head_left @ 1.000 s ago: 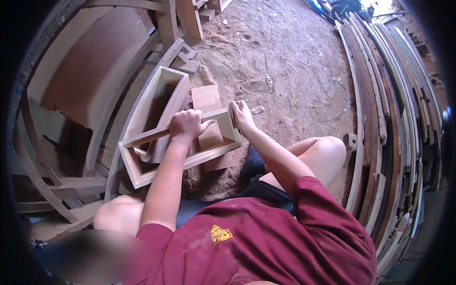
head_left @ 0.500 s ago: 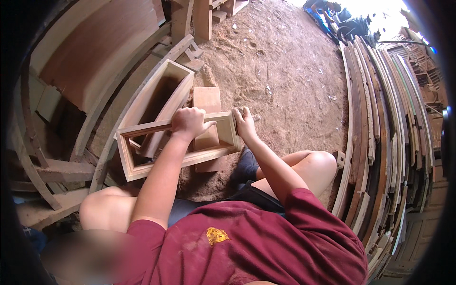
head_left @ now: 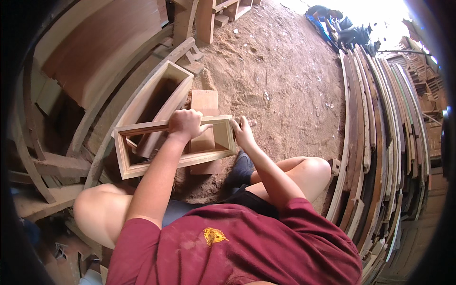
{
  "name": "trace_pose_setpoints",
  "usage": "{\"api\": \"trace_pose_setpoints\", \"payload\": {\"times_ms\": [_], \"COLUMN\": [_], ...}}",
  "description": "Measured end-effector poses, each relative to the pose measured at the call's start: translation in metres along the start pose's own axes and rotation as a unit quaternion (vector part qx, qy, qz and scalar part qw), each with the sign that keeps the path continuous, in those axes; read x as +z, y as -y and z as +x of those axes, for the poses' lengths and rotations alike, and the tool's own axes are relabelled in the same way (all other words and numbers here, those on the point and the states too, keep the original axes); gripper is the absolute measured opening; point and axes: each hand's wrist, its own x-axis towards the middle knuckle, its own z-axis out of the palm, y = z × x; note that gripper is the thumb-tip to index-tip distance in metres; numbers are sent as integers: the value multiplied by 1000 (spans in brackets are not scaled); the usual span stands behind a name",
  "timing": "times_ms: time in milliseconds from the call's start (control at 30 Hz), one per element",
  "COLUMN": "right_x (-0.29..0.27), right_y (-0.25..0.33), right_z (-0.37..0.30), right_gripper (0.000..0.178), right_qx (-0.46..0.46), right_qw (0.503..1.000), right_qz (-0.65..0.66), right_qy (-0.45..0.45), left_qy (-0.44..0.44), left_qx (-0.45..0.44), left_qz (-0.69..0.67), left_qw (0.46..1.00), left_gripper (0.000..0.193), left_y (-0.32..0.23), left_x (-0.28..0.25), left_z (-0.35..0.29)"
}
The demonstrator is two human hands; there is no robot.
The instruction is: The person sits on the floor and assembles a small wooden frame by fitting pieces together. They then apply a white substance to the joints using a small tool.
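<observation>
Slid slightly bodyward since a second ago, the right hand (head_left: 243,135) curls against one end of a wooden frame (head_left: 202,157), hold unclear; the left hand (head_left: 184,124) clasps the far rail above a board (head_left: 204,101). Slackened left grip could let the frame skid.

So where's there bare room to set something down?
Mostly the dirt floor, scrap-specked, between the wooden frame and the stacked boards on the right. It's crowded around the left hand: the long open box and flat board sit close by.
</observation>
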Motion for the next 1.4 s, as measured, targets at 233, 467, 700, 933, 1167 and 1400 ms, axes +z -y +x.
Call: {"api": "trace_pose_setpoints", "payload": {"times_ms": [233, 467, 700, 933, 1167, 1400], "right_x": [1, 2, 3, -3, 6, 1], "right_y": [13, -7, 14, -11, 7, -1], "right_z": [25, 2, 31, 0, 37, -7], "right_gripper": [36, 34, 37, 35, 38, 41], "right_qx": [7, -32, -29, -20, 14, 6], "right_qw": [999, 998, 996, 996, 998, 997], "right_qz": [-34, -37, -66, -37, -44, -69], "right_qy": [26, 29, 59, 81, 52, 40], "left_qy": [-26, -38, -50, -35, -44, -43], "left_qx": [5, -2, 4, -7, 6, 0], "left_qz": [-15, -17, -9, -9, -19, -14], "left_qw": [1000, 999, 999, 999, 999, 999], "left_gripper": [53, 54, 55, 56, 56, 56], "left_y": [0, 3, 0, 2, -1, 2], "left_x": [8, 11, 11, 9, 11, 12], "left_z": [0, -3, -2, -5, -1, -5]}}
